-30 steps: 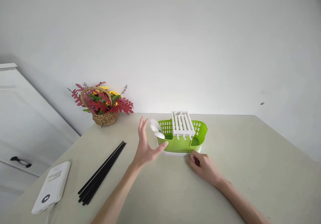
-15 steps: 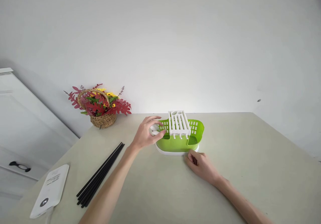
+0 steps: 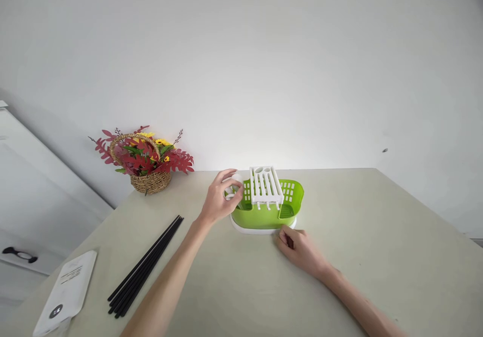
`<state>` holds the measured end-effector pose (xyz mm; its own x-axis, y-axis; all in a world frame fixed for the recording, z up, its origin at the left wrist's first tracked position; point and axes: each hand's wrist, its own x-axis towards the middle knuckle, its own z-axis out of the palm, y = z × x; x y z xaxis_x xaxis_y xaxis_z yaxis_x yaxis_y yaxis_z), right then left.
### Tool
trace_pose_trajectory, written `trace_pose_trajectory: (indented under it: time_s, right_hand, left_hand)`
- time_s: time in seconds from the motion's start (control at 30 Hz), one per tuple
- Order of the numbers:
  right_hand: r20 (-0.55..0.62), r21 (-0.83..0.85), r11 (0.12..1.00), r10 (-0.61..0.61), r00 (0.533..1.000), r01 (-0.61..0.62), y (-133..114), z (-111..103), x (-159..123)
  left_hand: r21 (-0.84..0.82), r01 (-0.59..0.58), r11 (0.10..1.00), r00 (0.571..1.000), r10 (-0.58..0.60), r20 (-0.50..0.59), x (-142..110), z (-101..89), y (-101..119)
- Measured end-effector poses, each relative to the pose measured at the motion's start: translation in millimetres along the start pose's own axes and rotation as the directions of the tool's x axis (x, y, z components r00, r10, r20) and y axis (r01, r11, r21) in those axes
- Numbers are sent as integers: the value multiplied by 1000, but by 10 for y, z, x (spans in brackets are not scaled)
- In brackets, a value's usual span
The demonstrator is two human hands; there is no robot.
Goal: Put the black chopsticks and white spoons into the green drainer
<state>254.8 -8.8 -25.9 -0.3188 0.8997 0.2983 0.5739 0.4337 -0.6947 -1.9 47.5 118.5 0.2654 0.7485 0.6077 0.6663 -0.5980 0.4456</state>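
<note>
A plain white wall (image 3: 241,65) rises behind the pale tabletop (image 3: 377,256), brightest low in the middle and greyer higher up. At left stands a white cabinet (image 3: 37,191) with a black handle (image 3: 10,251).

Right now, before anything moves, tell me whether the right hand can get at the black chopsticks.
Probably not easily: the left forearm lies between the black chopsticks and the right hand, which is curled up near the white tray. Nothing else seems to stand in between.
</note>
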Motion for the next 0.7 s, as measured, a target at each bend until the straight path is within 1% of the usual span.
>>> trace_pose_trajectory:
  time_s: [0.13, 0.2, 0.33, 0.47, 0.6, 0.7]
  right_hand:
    - [-1, -17, 1000, 3, 1000, -4, 10, 3, 3]
    - [2, -24, 1000, 15, 1000, -15, 15, 7, 4]
    - [16, -30, 999, 25, 1000, -24, 22, 12, 4]
    - [10, -27, 999, 19, 1000, -18, 16, 8, 3]
    - [-9, -18, 1000, 14, 1000, -14, -2, 1, 5]
    - [-13, -11, 1000, 8, 1000, -8, -9, -2, 5]
  left_hand:
    - [8, 24, 1000, 999, -24, -31, 24, 34, -11]
    - [-3, 20, 1000, 1000, -20, -16, 48, 41, -7]
    - [-62, 9, 998, 997, -4, 79, 98, 42, 31]
    - [-113, 50, 992, 988, -33, 151, 116, 66, 42]
    - [-77, 143, 987, 983, -133, 125, 95, 115, 5]
    - [-84, 177, 981, 980, -168, 102, 77, 146, -9]
